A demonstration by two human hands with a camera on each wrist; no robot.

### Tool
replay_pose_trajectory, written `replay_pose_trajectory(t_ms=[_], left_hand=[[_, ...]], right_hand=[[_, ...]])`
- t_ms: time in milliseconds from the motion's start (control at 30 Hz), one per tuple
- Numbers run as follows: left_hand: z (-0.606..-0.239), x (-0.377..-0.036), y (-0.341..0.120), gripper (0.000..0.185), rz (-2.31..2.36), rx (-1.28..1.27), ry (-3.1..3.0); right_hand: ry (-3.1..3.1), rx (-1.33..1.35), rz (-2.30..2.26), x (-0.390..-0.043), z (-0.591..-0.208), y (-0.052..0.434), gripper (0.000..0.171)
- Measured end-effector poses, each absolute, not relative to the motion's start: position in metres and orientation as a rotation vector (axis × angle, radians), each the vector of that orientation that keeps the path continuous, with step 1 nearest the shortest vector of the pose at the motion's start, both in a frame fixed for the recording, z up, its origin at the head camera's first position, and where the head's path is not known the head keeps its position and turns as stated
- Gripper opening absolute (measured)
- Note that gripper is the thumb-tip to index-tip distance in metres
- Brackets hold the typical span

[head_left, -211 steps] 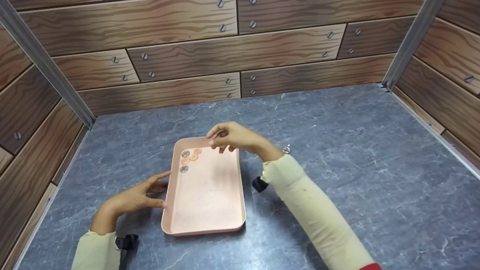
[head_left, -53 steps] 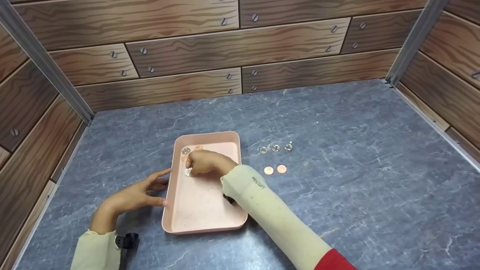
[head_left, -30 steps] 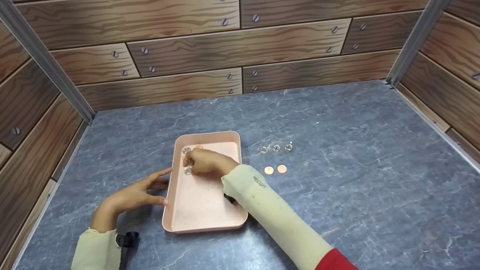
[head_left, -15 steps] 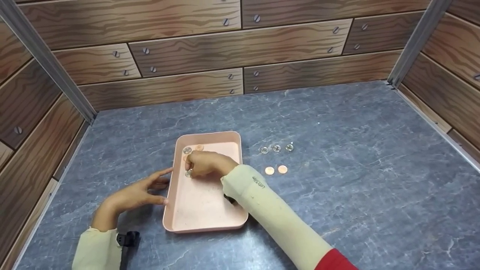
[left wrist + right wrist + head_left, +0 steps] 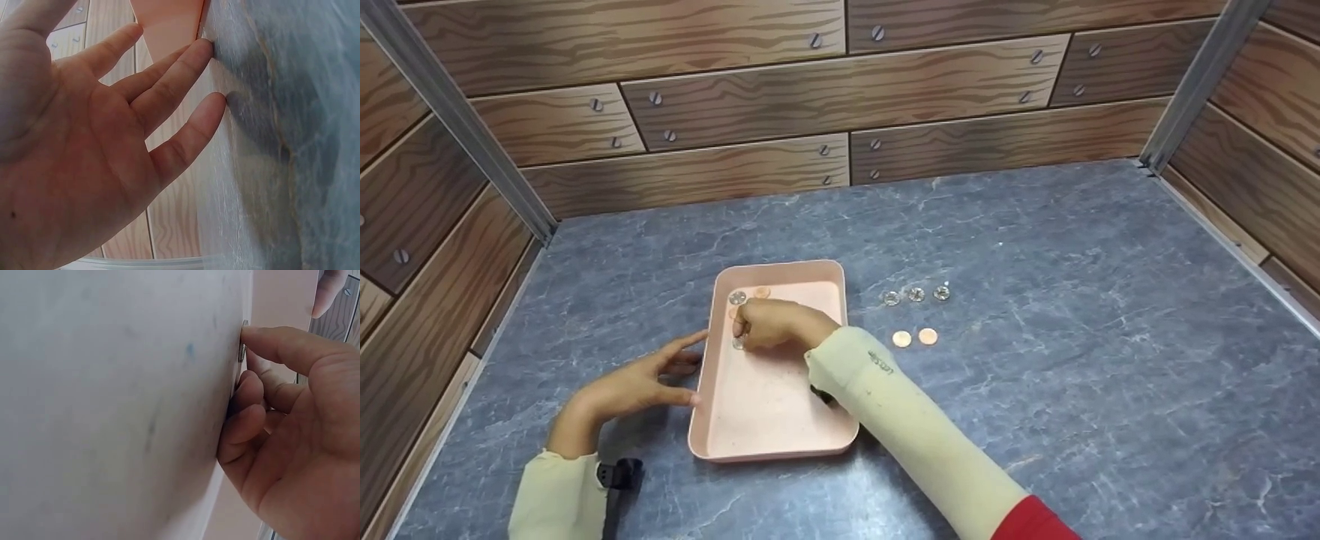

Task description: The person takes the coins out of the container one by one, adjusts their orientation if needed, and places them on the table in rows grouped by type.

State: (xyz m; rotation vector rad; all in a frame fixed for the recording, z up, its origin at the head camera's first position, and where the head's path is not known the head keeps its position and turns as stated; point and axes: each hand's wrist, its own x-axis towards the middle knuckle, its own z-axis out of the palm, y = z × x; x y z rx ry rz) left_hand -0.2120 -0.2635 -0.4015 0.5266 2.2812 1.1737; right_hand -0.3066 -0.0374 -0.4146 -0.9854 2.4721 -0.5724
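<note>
My right hand [image 5: 769, 324] is inside the shallow pink tray [image 5: 772, 435], by its left wall. Its fingers curl, and thumb and forefinger pinch at a thin silver coin [image 5: 243, 343] low against the tray floor; the head view shows part of this coin below the fingertips. Just beyond the hand lie another silver coin [image 5: 737, 298], a copper coin [image 5: 763, 292] and a partly covered copper-coloured coin [image 5: 733, 313]. My left hand [image 5: 634, 386] rests with thumb and forefinger touching the tray's left outer side, its fingers spread [image 5: 185, 135] and holding nothing.
Right of the tray, three silver coins [image 5: 916, 295] lie in a row on the grey marbled table [image 5: 1072, 322]. Two copper coins [image 5: 928, 337] lie side by side nearer to me. Wood-patterned walls [image 5: 735, 112] enclose the table at the back and sides.
My right hand has moved from the tray's far rim down to the silver coin inside. Coins on the table that my forearm covered now show. My left hand stays at the tray.
</note>
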Motion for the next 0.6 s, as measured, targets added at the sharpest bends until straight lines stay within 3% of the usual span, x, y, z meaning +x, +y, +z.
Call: replay_pose_trajectory(t_ms=[133,267,600], left_hand=[[-0.4007,-0.2123,-0.2636,0.095,1.172,0.528,2.282],[-0.4003,-0.2127,-0.2631,0.094,1.174,0.533,2.277],[-0.4028,-0.2138,-0.2636,0.093,1.185,0.543,2.276]], right_hand=[[2.483,-0.948,-0.569,-0.3061,-0.4143,-0.0381,0.019],[2.481,-0.948,-0.546,-0.3056,-0.4129,-0.0387,0.009],[2.504,-1.083,-0.447,-0.3062,-0.4124,-0.0384,0.013]])
